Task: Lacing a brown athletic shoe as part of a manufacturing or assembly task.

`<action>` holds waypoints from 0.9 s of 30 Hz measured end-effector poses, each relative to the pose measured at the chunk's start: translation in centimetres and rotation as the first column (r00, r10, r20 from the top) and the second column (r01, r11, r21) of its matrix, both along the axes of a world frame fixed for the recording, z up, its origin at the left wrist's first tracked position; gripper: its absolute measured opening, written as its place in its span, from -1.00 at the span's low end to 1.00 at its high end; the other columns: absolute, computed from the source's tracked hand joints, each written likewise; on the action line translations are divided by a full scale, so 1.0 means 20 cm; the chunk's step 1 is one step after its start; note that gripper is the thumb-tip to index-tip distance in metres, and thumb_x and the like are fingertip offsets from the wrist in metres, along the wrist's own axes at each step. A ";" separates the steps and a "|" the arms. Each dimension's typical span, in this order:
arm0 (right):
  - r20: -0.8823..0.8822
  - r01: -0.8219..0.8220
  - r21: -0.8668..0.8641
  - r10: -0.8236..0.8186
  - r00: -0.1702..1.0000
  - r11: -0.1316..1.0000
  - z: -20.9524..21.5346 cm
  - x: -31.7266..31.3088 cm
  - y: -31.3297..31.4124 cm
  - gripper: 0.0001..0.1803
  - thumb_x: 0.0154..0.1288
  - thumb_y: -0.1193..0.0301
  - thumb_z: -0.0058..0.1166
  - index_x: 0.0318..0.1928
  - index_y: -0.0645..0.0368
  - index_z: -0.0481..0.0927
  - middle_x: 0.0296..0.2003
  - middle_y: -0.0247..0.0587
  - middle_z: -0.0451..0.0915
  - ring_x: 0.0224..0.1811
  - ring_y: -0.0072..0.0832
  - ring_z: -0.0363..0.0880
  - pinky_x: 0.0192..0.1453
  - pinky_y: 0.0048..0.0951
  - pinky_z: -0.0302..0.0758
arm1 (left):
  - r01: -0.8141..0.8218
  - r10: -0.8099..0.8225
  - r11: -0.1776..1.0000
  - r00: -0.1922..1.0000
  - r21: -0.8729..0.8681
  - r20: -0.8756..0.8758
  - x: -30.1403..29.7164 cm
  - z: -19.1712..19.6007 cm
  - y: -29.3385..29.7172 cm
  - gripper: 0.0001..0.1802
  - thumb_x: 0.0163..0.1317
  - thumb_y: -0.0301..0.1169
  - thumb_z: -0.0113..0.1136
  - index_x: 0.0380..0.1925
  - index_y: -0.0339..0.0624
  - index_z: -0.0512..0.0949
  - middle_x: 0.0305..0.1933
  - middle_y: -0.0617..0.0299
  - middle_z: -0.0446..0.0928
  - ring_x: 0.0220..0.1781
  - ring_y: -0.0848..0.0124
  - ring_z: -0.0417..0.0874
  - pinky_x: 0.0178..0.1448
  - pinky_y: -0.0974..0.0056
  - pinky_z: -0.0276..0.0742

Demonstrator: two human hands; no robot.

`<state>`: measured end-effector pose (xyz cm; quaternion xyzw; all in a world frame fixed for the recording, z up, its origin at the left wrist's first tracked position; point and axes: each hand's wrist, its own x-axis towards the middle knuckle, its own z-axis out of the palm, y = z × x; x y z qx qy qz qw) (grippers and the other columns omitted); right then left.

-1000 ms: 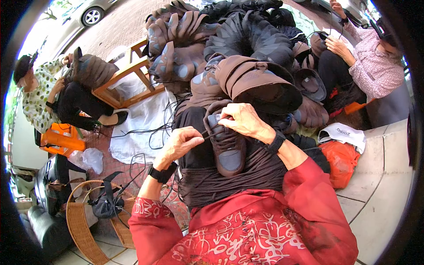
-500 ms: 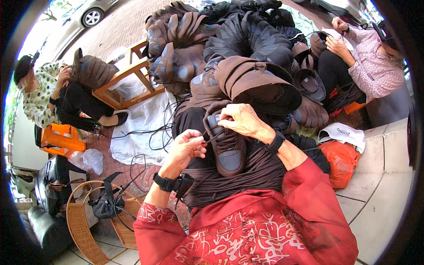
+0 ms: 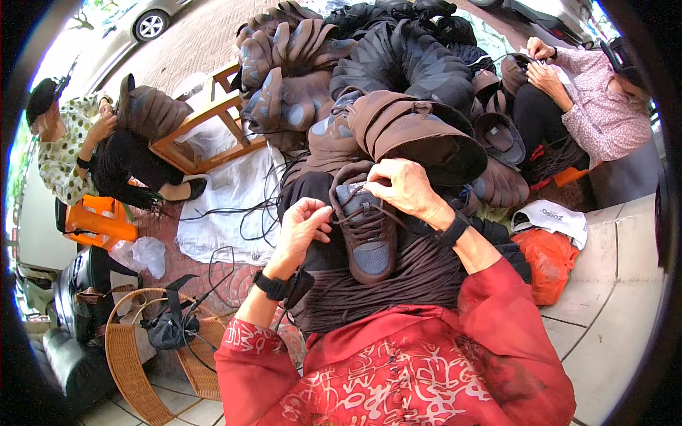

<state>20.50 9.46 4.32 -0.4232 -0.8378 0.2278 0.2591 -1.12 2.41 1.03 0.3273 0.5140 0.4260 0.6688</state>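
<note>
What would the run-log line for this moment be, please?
left hand: pinching lace | right hand: gripping lace at shoe collar | brown shoe: on lap, toe toward wearer | bundle of laces: beneath shoe

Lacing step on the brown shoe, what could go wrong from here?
1. The brown shoe rests loose on the lap; a pull from the left hand might tip it off.
2. The right hand covers the eyelets, so the lace could miss one.
3. The bundle of laces underneath could snag it.
</note>
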 end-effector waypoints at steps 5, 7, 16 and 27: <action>0.031 -0.032 0.254 0.025 0.999 0.967 0.00 -0.02 -0.02 -0.85 -0.06 0.29 0.15 -0.54 0.08 0.55 -0.48 -0.23 0.47 -0.32 -0.31 0.43 -0.21 -0.31 0.41 | 0.067 -0.064 0.998 0.991 0.019 -0.118 0.01 0.00 0.02 -0.87 0.13 -0.44 0.17 -0.36 -0.18 0.42 -0.51 0.30 0.49 -0.56 0.56 0.50 -0.54 0.48 0.44; -0.005 -0.075 0.207 0.078 0.997 0.976 -0.01 -0.02 -0.02 -0.84 -0.05 0.30 0.14 -0.53 0.11 0.54 -0.49 -0.21 0.47 -0.33 -0.29 0.44 -0.19 -0.30 0.40 | 0.044 -0.047 0.998 0.997 -0.050 -0.056 0.01 0.02 0.01 -0.86 0.12 -0.44 0.18 -0.37 -0.16 0.42 -0.51 0.29 0.49 -0.56 0.55 0.50 -0.54 0.47 0.44; 0.029 -0.061 0.027 0.061 0.998 0.998 0.06 -0.03 -0.05 -0.79 0.01 0.33 0.14 -0.46 0.24 0.52 -0.50 -0.09 0.50 -0.42 -0.18 0.52 -0.31 -0.28 0.43 | -0.029 0.109 0.966 0.947 -0.257 0.302 0.03 -0.04 -0.02 -0.84 0.09 -0.51 0.18 -0.39 -0.07 0.39 -0.47 0.24 0.51 -0.54 0.48 0.49 -0.57 0.48 0.31; -0.019 -0.066 -0.134 0.064 0.998 0.989 -0.01 -0.03 -0.03 -0.75 0.04 0.28 0.11 -0.49 0.24 0.54 -0.56 -0.06 0.55 -0.48 -0.19 0.55 -0.36 -0.29 0.44 | -0.178 0.388 0.911 0.676 -0.372 0.627 0.09 -0.08 -0.05 -0.79 0.07 -0.66 0.10 -0.45 -0.05 0.38 -0.38 0.20 0.50 -0.58 0.50 0.33 -0.62 0.46 0.15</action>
